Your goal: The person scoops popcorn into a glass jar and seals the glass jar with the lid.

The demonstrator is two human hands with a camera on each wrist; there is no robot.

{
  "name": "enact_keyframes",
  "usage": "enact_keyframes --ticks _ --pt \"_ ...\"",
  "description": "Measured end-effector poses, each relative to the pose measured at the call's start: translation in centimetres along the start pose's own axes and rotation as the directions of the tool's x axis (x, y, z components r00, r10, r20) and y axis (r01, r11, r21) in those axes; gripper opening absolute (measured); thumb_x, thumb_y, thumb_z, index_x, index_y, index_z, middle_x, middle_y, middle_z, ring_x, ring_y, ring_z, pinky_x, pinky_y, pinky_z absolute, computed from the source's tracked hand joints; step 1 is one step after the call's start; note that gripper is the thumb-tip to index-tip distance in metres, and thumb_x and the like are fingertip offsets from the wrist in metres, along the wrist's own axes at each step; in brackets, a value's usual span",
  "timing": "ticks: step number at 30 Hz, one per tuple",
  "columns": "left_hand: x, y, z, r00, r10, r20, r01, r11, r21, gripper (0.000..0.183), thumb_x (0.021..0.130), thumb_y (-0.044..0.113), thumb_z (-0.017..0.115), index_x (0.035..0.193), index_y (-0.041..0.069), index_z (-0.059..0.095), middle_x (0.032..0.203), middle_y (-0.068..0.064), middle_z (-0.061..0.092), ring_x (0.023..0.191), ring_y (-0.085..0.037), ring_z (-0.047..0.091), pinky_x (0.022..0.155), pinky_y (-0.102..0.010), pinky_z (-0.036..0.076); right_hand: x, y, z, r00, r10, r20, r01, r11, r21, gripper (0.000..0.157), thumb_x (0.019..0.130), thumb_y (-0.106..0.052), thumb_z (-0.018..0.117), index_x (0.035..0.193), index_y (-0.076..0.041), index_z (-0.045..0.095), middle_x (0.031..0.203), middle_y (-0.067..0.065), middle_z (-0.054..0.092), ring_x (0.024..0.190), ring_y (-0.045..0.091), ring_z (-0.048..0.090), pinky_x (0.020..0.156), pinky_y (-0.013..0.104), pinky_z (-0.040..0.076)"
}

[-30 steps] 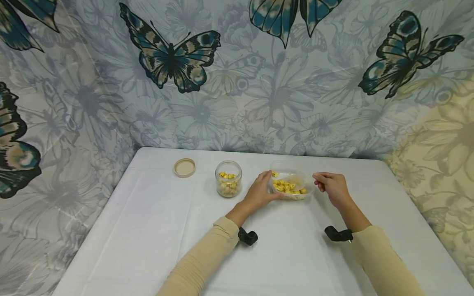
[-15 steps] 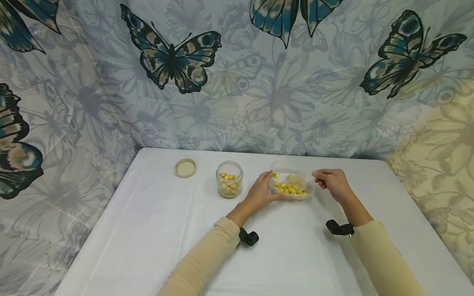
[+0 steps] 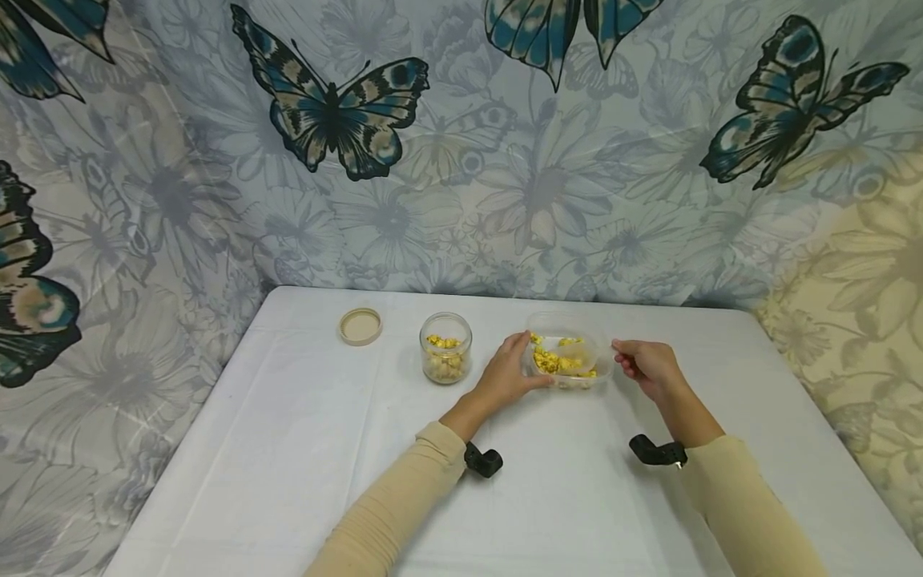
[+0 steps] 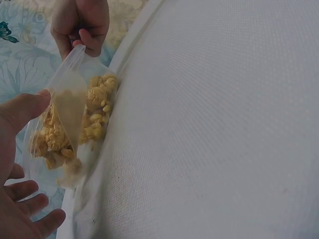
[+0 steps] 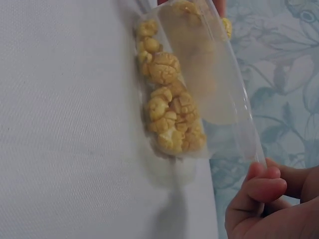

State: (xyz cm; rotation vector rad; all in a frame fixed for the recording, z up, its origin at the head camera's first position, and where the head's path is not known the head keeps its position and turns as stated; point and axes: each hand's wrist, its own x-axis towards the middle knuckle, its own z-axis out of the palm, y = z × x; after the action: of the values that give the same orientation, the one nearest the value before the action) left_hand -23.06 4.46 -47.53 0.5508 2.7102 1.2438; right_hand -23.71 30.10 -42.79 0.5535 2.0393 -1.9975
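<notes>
A clear plastic container [image 3: 557,323] of yellow popcorn [image 3: 548,361] stands on the white table. My left hand [image 3: 501,373] holds its left end, thumb at the near side and fingers at the far side. My right hand [image 3: 646,369] pinches the thin handle of a translucent plastic spoon [image 5: 219,107] at the container's right. The broad bowl of the spoon lies inside among the popcorn, partly hidden by it. To the left, an open glass jar [image 3: 445,353] is partly filled with popcorn.
A round beige lid [image 3: 360,327] lies at the left of the jar. Behind the white tabletop [image 3: 288,449] hangs cloth with butterflies [image 3: 333,120]. A black wrist camera [image 3: 483,460] sits on the left wrist, another [image 3: 658,450] on the right.
My right hand rises slightly, then comes back down with the spoon, and the popcorn shifts inside the container. My left hand, the jar and the lid stay in place.
</notes>
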Motion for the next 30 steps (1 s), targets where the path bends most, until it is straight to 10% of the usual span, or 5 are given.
enact_keyframes --ticks 30 --pt "0.0 0.2 0.0 1.000 -0.022 0.010 0.022 1.000 0.001 0.091 0.085 0.045 0.073 0.155 0.012 0.026 0.157 -0.010 0.032 0.143 -0.029 0.037 0.115 -0.043 0.037 1.3 0.1 -1.8 0.987 0.144 0.074 -0.158 0.954 0.255 0.032 0.100 -0.016 0.053 0.072 -0.013 0.068 0.066 -0.002 0.067 0.059 0.007 0.058 0.053 0.018 0.050"
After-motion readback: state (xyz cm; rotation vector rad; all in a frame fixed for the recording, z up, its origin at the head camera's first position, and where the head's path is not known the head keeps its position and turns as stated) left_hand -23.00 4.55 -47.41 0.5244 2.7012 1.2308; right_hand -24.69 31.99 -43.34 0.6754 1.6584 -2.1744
